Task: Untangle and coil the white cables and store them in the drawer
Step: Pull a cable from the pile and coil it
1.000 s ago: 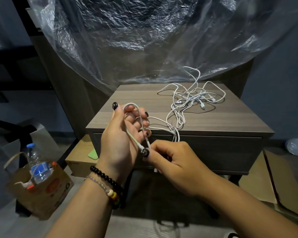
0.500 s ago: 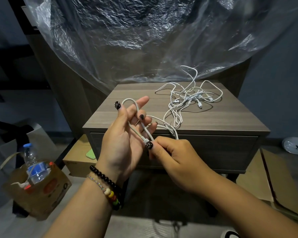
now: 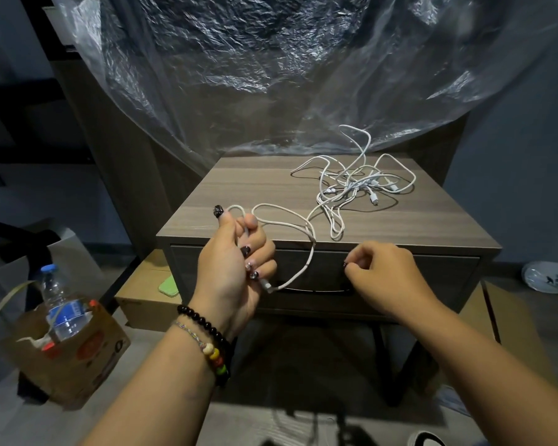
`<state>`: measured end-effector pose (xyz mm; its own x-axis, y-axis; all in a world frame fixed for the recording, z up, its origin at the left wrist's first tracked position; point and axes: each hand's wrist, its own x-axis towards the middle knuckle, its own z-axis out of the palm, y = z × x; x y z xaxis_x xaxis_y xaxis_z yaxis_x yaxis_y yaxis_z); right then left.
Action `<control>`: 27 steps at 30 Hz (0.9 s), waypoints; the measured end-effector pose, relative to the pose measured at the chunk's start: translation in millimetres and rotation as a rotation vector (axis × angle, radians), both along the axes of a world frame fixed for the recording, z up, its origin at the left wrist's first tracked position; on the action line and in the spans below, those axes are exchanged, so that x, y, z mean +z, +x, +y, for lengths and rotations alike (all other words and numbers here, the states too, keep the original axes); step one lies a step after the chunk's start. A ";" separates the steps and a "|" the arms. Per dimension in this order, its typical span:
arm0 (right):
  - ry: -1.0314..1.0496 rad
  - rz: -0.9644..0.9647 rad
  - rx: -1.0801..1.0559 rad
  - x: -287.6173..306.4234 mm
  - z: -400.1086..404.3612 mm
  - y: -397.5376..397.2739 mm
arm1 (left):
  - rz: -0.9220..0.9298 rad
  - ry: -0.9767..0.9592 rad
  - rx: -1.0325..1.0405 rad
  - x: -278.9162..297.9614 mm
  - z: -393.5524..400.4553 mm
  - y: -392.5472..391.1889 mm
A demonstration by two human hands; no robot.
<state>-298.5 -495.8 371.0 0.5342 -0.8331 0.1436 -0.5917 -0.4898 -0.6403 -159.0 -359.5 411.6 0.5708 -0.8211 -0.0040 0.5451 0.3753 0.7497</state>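
Note:
A tangle of white cables lies at the back right of the wooden nightstand top. One cable runs from the tangle toward the front edge, loops, and hangs over the shut drawer front. My left hand grips a loop of this cable in front of the drawer's left part, and the cable's plug end sticks out by its fingers. My right hand hovers before the drawer's middle with fingers curled and nothing in it.
A crinkled clear plastic sheet hangs behind and above the nightstand. On the floor at left stands a cardboard box with a water bottle. Flat cardboard boxes lie beside the nightstand legs, and cardboard lies at right.
My right hand let go of the plug end and moved right, away from the left hand. My left hand closed round the cable loop, and the cable now hangs slack over the drawer front.

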 end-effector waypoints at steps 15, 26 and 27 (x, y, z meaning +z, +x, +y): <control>-0.161 0.664 0.640 -139.8 63.4 -21.2 | -0.886 0.398 -0.042 -89.6 19.4 -16.5; 0.212 0.908 0.488 -292.8 60.5 -42.8 | -1.888 0.603 -0.379 -134.6 45.2 -4.0; 0.238 0.913 0.488 -305.2 62.1 -41.3 | -1.872 0.622 -0.389 -134.6 43.2 -2.7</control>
<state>-339.9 -433.7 65.8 0.6416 -0.4529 -0.6190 -0.6694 -0.7246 -0.1637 -161.8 -316.3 277.0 0.0319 -0.9995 -0.0073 -0.9416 -0.0325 0.3353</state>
